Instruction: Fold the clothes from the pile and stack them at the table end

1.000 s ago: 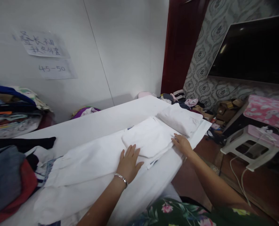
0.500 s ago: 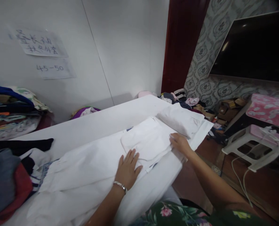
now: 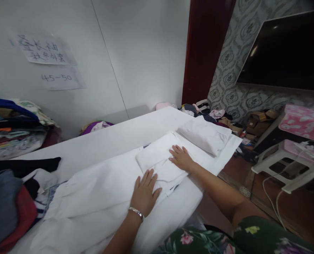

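Note:
A white garment [image 3: 101, 180] lies spread along the white table [image 3: 114, 135], its near part hanging toward my body. At its right end, a section of the cloth is folded over on top. My left hand [image 3: 145, 194], with a silver bracelet at the wrist, rests flat on the garment with fingers stretched out. On the folded section lies my right hand [image 3: 182, 158], fingers spread and palm down. Just beyond it, to the right, is a white pillow-like bundle [image 3: 203, 135] at the table's end.
Dark, grey and red clothes [image 3: 3, 201] are heaped on the table at left, near a tall stack of folded clothes [image 3: 11, 123]. A white stool [image 3: 289, 162] with a cable stands on the floor at right, near cardboard boxes [image 3: 257, 121].
My right hand has moved left from the garment's right edge onto the folded section, its fingers now spread. The folded cloth shows new creases. My left hand has stayed in place.

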Demonstrator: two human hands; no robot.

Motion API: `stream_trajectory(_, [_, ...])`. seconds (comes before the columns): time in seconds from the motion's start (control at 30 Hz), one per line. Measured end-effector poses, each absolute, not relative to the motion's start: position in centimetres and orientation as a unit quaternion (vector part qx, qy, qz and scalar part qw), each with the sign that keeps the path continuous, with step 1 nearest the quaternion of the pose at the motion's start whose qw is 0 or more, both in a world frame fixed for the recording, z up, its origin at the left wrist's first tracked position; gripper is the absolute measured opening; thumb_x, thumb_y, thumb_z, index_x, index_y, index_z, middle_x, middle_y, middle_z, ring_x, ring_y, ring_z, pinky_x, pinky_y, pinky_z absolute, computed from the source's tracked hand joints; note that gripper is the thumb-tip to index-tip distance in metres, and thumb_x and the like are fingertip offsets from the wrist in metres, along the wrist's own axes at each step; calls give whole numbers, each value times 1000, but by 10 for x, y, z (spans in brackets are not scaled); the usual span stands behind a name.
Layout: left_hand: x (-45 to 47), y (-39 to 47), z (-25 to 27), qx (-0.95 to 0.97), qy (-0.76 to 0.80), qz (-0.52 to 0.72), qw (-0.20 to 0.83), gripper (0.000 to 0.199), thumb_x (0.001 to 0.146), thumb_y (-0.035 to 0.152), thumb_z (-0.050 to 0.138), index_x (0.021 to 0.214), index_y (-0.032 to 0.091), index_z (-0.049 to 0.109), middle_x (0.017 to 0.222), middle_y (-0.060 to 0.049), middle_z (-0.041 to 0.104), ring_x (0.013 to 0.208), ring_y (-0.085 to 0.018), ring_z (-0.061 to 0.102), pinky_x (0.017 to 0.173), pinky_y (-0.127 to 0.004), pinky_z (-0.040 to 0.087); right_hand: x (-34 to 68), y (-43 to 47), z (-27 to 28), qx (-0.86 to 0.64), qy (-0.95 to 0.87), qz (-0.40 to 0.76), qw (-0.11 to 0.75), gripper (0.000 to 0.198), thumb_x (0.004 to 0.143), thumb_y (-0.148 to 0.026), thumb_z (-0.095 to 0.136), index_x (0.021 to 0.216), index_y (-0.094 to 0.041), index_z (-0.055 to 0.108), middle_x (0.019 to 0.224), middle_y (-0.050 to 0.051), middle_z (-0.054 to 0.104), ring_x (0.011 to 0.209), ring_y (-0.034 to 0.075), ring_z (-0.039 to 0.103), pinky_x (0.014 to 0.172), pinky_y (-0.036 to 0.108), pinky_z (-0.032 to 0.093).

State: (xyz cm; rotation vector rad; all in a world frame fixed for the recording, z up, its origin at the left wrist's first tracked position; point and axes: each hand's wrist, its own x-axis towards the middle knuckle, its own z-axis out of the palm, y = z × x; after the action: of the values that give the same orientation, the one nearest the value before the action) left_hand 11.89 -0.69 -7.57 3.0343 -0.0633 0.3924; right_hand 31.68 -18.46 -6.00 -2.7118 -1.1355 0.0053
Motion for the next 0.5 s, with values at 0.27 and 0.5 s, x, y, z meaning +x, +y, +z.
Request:
stream_trajectory(0.27, [119,-6,-78,990,-18,136,35,48,90,41,41,134,22,49,147,-6,40,135,-26,36,107,-51,33,319,-182,-41,-915,-380,45,128,52,94,-50,36,139,-25,40,152,11,27,142,29,17,109,56,16])
stream_trajectory(0.5, [119,-7,-74,991,-10,115,59,47,90,41,41,133,24,50,147,-6,40,135,-27,36,107,-53,34,333,-133,-17,-908,-397,33,132,61,93,-59,32,142,-24,36,155,12,16,143,28,8,112,54,8])
